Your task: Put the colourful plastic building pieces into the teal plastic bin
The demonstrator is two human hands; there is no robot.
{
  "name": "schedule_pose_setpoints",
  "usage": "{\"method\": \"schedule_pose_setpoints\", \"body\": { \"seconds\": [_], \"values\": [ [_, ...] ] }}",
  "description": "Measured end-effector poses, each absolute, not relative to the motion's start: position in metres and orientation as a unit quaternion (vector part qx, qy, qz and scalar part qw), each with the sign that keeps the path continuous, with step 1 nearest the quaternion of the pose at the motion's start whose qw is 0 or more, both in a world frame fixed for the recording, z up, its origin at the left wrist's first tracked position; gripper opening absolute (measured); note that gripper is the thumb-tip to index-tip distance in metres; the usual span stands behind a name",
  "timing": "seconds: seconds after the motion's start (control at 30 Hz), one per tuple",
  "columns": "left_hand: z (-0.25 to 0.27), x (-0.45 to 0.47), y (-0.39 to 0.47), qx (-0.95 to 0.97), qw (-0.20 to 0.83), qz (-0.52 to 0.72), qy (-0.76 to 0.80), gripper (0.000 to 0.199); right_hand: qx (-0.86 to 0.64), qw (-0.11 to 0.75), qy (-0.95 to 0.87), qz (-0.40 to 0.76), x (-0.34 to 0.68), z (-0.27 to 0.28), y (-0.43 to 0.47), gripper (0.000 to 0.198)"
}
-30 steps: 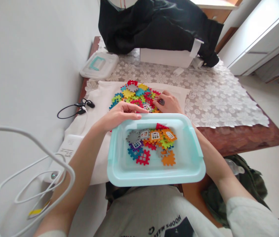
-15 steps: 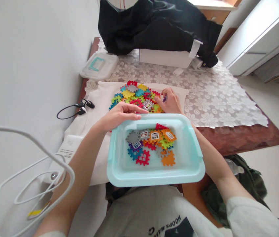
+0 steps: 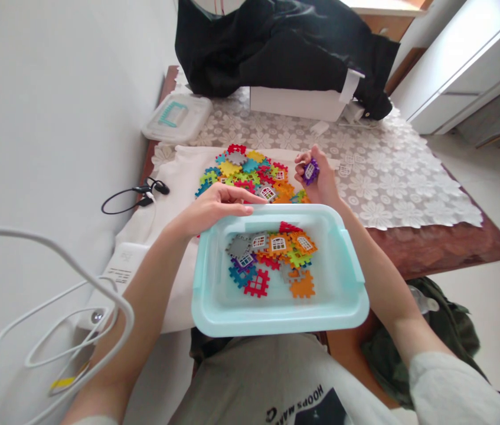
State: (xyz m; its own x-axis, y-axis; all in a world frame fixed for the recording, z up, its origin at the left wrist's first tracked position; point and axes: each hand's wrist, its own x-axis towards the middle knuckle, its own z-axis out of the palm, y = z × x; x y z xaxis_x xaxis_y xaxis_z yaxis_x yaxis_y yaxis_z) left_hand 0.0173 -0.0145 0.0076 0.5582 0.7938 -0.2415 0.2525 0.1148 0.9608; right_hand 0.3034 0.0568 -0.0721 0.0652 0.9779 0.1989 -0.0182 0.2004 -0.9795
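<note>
Purple and toothed, one piece (image 3: 310, 171) is held in the right hand (image 3: 324, 182). Left of it, one heap of pieces (image 3: 250, 167), partly hidden behind one tub (image 3: 280, 326), defies counting. The left hand (image 3: 215, 203) touches the tub's rim, grip unclear. Beyond both hands, lace (image 3: 378, 183) drapes one table (image 3: 427, 251); black fabric (image 3: 285, 47) is cut off.

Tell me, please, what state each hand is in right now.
Left hand: at the far rim of the light-blue tub; whether it grips cannot be told.
Right hand: closed, holding a purple window piece.
</note>
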Motion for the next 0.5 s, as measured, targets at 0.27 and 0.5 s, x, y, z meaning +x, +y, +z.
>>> {"method": "schedule_pose_setpoints", "body": {
  "seconds": [0.27, 0.5],
  "values": [
    [0.008, 0.018, -0.015, 0.627, 0.624, 0.212, 0.416, 0.046, -0.276, 0.478, -0.631, 0.546, 0.311, -0.008, 0.003, 0.047],
    [0.008, 0.018, -0.015, 0.638, 0.621, 0.218, 0.400, 0.043, -0.209, 0.360, -0.691, 0.591, 0.311, -0.005, -0.001, 0.086]
  ]
}}
